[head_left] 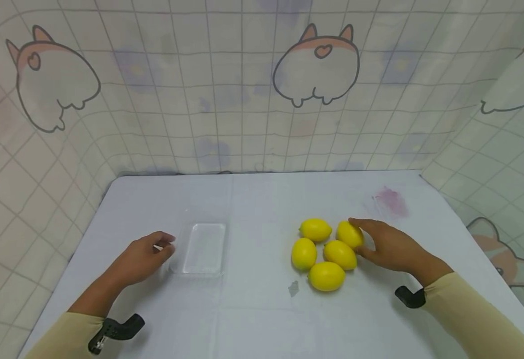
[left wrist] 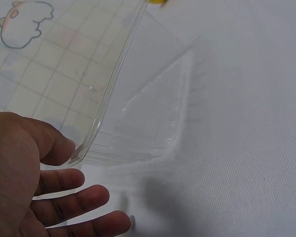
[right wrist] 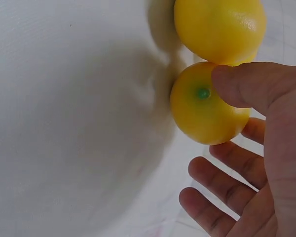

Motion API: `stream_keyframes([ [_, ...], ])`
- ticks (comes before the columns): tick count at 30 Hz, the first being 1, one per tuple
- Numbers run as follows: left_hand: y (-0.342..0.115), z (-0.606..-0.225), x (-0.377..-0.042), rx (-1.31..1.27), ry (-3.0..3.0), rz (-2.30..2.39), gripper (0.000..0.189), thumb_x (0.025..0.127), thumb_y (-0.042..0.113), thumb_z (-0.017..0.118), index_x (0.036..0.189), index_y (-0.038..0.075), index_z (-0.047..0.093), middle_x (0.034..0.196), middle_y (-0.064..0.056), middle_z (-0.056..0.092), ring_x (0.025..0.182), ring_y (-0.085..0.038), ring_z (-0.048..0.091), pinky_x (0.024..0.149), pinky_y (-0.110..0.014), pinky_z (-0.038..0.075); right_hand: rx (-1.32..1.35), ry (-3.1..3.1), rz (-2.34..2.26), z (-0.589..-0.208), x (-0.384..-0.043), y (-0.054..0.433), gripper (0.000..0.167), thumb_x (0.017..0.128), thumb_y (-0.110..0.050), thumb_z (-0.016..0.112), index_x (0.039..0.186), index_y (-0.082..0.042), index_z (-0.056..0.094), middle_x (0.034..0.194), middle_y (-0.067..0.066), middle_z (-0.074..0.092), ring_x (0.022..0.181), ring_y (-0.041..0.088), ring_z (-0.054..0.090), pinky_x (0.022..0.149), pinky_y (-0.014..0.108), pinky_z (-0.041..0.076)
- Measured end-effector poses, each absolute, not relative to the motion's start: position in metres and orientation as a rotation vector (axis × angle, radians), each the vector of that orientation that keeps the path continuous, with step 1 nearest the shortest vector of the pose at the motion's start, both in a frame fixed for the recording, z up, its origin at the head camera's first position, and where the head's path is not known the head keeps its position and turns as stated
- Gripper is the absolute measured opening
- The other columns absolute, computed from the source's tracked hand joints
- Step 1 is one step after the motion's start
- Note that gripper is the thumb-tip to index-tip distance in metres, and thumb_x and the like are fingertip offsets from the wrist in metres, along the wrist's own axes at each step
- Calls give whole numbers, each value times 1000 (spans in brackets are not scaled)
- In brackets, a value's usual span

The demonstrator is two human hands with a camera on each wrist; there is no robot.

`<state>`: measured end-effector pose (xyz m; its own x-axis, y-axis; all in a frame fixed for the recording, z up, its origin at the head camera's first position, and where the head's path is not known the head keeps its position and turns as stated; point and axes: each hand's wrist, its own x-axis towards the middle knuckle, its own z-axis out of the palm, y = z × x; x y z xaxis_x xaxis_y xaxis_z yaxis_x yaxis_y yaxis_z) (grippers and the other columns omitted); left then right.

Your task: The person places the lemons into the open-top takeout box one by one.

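Just left of a clear plastic container (head_left: 205,249) is my left hand (head_left: 141,258), its fingers loosely bent. In the left wrist view, the thumb (left wrist: 56,145) is at a corner of the container's rim (left wrist: 108,91), and the other fingers spread below it; whether the thumb touches the rim is hard to tell. My right hand (head_left: 394,245) holds the far-right yellow lemon (head_left: 347,234) between thumb and index finger. The green-tipped end of that lemon (right wrist: 195,111) faces the right wrist camera. Several other lemons (head_left: 326,276) lie close beside it on the table.
The white-covered table (head_left: 262,324) has a pink stain (head_left: 391,202) at the back right and a small grey mark (head_left: 293,288) near the lemons. A tiled-pattern curtain (head_left: 226,99) with cartoon animals surrounds the back and sides.
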<state>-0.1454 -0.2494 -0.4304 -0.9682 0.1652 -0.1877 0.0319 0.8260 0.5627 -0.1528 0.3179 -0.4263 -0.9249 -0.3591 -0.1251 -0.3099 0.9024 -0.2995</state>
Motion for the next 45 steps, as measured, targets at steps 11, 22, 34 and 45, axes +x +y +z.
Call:
stream_keyframes([
  [11, -248, -428, -144, 156, 2781, 839, 41, 104, 29, 57, 134, 2, 60, 124, -19, 66, 107, -34, 64, 76, -43, 57, -493, 2903, -440, -426, -154, 317, 78, 90, -34, 78, 155, -8, 44, 144, 19, 52, 125, 38, 54, 99, 61, 47],
  [22, -249, -429, -146, 172, 2779, 835, 40, 104, 29, 57, 132, 2, 61, 123, -18, 66, 107, -34, 64, 77, -44, 57, -451, 2880, -469, -429, -158, 318, 84, 89, -44, 78, 156, -11, 41, 155, 18, 45, 140, 44, 42, 109, 65, 34],
  [34, -250, -431, -145, 160, 2785, 834, 40, 104, 30, 58, 132, 3, 61, 123, -17, 66, 106, -32, 64, 76, -43, 57, -425, 2876, -498, -433, -161, 320, 85, 87, -51, 78, 153, -12, 42, 143, 20, 56, 127, 42, 54, 102, 64, 43],
  [45, -250, -429, -145, 159, 2783, 843, 41, 104, 31, 58, 133, 3, 61, 124, -18, 66, 107, -33, 64, 78, -44, 57, -440, 2873, -595, -433, -162, 322, 83, 85, -48, 82, 152, -13, 48, 146, 16, 52, 120, 36, 56, 98, 59, 48],
])
